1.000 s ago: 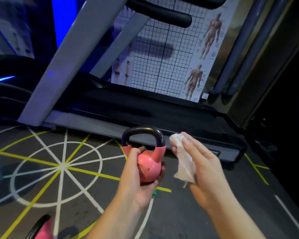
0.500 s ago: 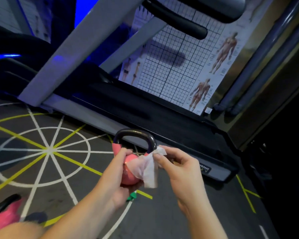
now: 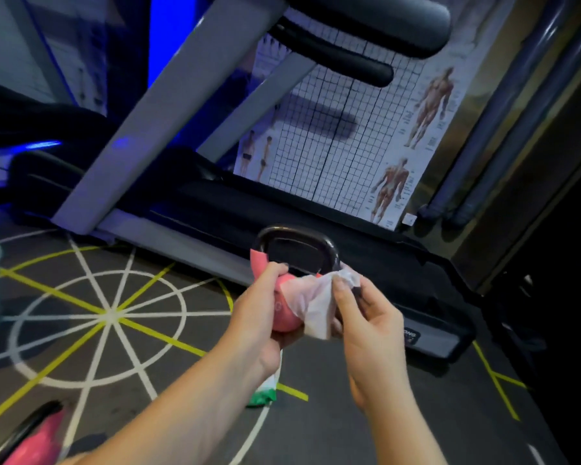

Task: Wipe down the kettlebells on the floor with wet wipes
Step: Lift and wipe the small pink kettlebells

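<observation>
Aloft between the hands (image 3: 259,317) (image 3: 369,330), pink kettlebell (image 3: 283,315), wet wipe (image 3: 316,303) against its side.

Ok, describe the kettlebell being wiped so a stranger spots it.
Find the treadmill. Before its deck, the left hand holds up a pink kettlebell with a black handle. Unlike the second kettlebell at bottom left, a white wipe drapes it.

Left hand (image 3: 259,317) holds a pink kettlebell (image 3: 284,310) aloft; right hand (image 3: 373,327) presses a wet wipe (image 3: 316,303) against it.
</observation>
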The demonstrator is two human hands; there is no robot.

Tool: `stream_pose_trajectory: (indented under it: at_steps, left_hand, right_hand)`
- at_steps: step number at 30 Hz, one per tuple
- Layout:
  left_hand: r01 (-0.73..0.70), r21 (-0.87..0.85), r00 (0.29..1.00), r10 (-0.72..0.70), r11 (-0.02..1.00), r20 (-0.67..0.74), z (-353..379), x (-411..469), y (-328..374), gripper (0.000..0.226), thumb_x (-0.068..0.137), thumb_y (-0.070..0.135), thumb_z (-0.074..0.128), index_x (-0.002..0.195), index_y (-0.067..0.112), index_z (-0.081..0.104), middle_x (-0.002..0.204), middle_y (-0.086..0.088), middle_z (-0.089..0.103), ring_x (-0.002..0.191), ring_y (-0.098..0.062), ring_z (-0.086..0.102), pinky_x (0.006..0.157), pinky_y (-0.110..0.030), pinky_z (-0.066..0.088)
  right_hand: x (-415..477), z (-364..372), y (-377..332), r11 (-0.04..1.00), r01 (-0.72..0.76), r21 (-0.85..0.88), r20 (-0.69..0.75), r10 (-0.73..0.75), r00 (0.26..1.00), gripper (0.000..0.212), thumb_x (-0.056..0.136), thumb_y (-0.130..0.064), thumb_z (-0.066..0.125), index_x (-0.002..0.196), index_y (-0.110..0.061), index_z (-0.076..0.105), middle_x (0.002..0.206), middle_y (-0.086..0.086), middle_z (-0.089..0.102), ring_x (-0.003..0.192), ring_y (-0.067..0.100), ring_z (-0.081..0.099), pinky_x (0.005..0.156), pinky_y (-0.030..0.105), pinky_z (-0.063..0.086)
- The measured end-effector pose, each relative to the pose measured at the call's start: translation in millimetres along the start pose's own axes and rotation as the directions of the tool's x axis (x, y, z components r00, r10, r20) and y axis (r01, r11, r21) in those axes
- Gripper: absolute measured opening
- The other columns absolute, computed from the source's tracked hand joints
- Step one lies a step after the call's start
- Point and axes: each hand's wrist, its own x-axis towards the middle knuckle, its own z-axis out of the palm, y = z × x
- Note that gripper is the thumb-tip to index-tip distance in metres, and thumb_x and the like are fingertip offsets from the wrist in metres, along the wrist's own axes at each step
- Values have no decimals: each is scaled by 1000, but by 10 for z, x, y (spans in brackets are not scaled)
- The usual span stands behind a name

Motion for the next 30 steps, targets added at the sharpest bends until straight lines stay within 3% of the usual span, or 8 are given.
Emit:
stream_pose_trajectory:
  at_steps: [3,7,11,16,20,25,27,30]
  left_hand:
    - [-16,12,1000,16,1000,12,230,-22,231,33,83,38,70,107,15,72,92,-11,78,76,-25,72,61,-35,58]
    - [-37,36,999,36,999,33,440,30,366,36,84,39,69,110,15,73,101,-14,77,90,-30,73,61,-38,60]
    - [-33,68,999,30,997,38,352,148,226,35,84,38,69,108,14,74,97,-13,78,93,-31,74,90,-48,58]
    - [37,-16,999,-37,999,11,337,223,34,44,83,41,67,115,12,74,104,-11,77,96,-28,73,87,-39,55]
    - [45,-25,994,-43,999,102,430,202,-66,38,87,42,70,109,11,75,99,-14,77,93,-29,75,88,-41,57]
    - [35,19,988,-38,999,149,440,303,-141,58,74,56,78,115,15,74,104,-17,76,96,-33,74,97,-48,54]
    - [-3,62,990,-5,998,138,456,340,-170,60,74,52,79,121,17,69,105,-16,76,95,-34,74,92,-48,56]
    - [-145,133,988,137,981,70,465,343,-228,43,81,37,78,117,18,65,96,-14,77,87,-31,76,84,-44,59]
  right_hand:
    - [131,55,-191,999,29,29,-56,-27,998,21,101,-25,57,98,-16,75,98,17,73,95,25,69,93,59,53]
    - [323,105,-327,994,2,111,-102,9,995,27,101,-23,56,87,-19,79,86,7,75,82,19,64,80,40,54]
    - [243,197,-75,998,6,66,-163,5,987,23,101,-29,56,93,-30,78,89,-4,77,87,11,72,84,37,57]
    - [258,21,74,997,30,-76,-48,-34,998,26,103,-24,52,99,-34,76,93,3,76,93,24,72,89,51,55]
    - [326,-151,76,952,107,-287,-63,-130,989,25,101,-28,49,93,-32,72,81,11,71,64,19,58,61,33,46]
    - [346,-266,84,849,110,-516,-51,-159,986,26,96,-27,52,79,-11,65,64,8,63,50,11,42,50,29,35]
    - [346,-313,114,845,102,-524,-46,-148,988,29,97,-27,51,78,-9,64,63,10,61,49,9,37,49,29,31]
    - [344,-346,177,910,77,-408,-74,-117,990,26,98,-23,49,86,-17,71,74,11,69,57,22,51,57,29,37]
